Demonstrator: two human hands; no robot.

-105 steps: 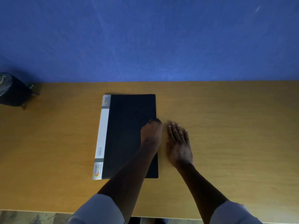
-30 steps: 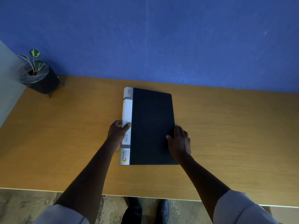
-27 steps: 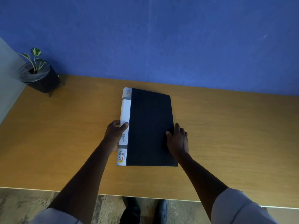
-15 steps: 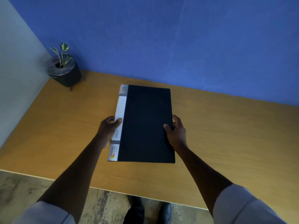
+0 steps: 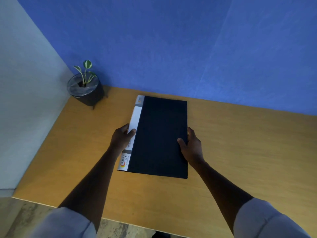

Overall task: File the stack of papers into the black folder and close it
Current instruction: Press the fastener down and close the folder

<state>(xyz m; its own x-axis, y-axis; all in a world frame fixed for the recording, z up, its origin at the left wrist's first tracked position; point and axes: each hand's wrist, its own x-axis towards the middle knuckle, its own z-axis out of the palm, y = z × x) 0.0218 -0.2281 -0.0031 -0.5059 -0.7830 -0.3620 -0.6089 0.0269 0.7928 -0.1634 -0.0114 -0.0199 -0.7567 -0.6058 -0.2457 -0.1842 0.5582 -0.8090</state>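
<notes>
The black folder (image 5: 159,134) is closed, with a white and grey spine along its left side. It is held a little above the wooden table (image 5: 240,152), tilted slightly. My left hand (image 5: 121,140) grips the spine edge, thumb on top. My right hand (image 5: 192,146) grips the right edge, thumb on the cover. No papers are visible; any inside are hidden by the cover.
A small plant in a black pot (image 5: 85,88) stands at the table's far left corner. A blue wall runs behind the table and a pale wall (image 5: 25,100) along its left side. The near table edge (image 5: 120,220) borders the floor.
Both hands moved from the folder's right edge to grip opposite sides, then lifted it off the table. The view has swung left, bringing the plant and side wall further in.
</notes>
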